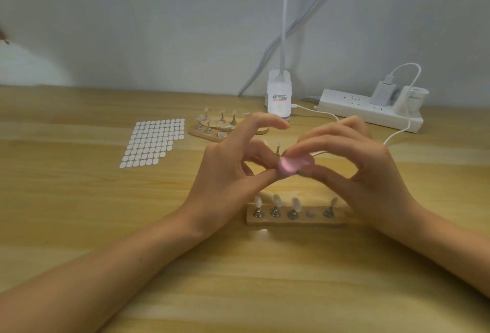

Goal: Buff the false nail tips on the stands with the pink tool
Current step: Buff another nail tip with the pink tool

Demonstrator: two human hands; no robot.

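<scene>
Left grip (228,168) pinching a tiny silver nail stand (277,150), right grip (371,173) clamping the round pink buffer (293,165), so if we press hard we knock it loose.

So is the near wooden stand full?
No. Four nail holders sit on the stand; the fourth spot from left shows only a bare disc.

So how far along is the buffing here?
Done: unreadable from the tips. In hand: left hand pinches one stand, right hand holds the pink tool against it; the near base shows one empty slot. Left: possibly its four tips and the far base.
</scene>
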